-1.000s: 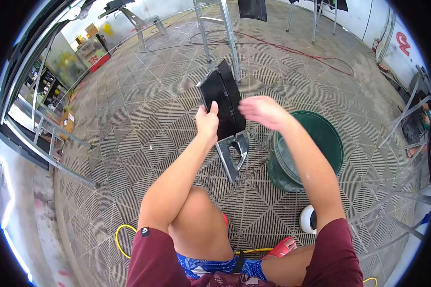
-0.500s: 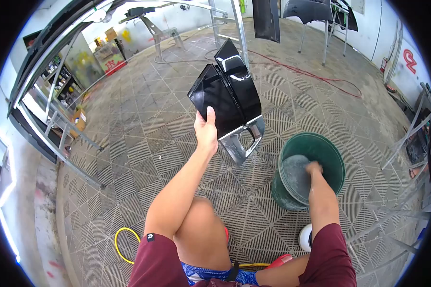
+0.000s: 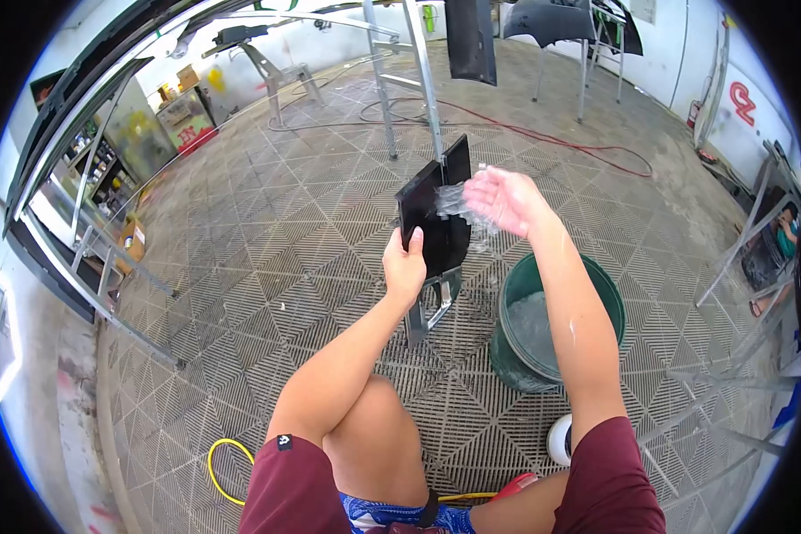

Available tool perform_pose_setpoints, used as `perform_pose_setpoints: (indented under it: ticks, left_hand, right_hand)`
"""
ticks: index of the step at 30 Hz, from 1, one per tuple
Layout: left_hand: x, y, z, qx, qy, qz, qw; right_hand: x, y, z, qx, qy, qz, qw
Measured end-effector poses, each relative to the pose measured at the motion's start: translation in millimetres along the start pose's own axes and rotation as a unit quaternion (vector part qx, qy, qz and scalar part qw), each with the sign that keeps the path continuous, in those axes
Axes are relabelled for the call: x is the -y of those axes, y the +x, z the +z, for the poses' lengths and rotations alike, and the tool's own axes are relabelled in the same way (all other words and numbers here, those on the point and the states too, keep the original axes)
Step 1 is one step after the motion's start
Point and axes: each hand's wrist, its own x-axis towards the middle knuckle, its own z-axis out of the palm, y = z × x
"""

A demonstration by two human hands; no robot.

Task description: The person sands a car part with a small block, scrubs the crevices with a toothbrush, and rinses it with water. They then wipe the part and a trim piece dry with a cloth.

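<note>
A glossy black panel (image 3: 427, 209) with a grey lower end stands tilted in the air before me. My left hand (image 3: 405, 262) grips its near lower edge, thumb on the face. Just right of the panel, my right hand (image 3: 507, 200) is raised with the palm turned up and fingers spread, holding nothing solid. Water (image 3: 461, 206) splashes from those fingers onto the panel. Below my right forearm sits a green bucket (image 3: 505, 347) with cloudy grey water (image 3: 532, 327) inside.
A metal stand (image 3: 425, 80) rises behind the panel. A red hose (image 3: 543, 138) lies farther back. Near my legs are a yellow hose (image 3: 212, 463) and a white round object (image 3: 559, 440). Metal frames line both sides. At the right edge, another person (image 3: 788, 230) is partly visible.
My right hand has come up out of the bucket to beside the panel, throwing water. The panel has turned more edge-on and shifted slightly lower and right in view.
</note>
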Motion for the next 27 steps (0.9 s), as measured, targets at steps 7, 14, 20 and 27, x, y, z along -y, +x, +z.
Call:
perform_pose_setpoints:
  ticks: [7,14,20,27]
  left_hand:
    - [-12.2,2.3,-14.9,0.039,-0.096,0.026,0.994]
    - [-29.9,-7.0,-29.8,0.029,0.074,0.146,0.986]
    - [-27.1,-15.0,-28.6,0.06,0.237,0.181,0.953]
    - [-9.3,-37.6,26.9,0.014,0.306,0.169,0.937]
  right_hand:
    - [-124.9,12.0,-266.4,-0.441,-0.224,-0.134,0.859]
    - [-199.7,-81.4,-304.1,-0.254,-0.626,0.336,0.657]
    - [-145.6,-28.0,-271.6,0.001,0.052,0.286,0.957]
    - [-57.4,-36.7,37.0,0.041,0.072,-0.046,0.995]
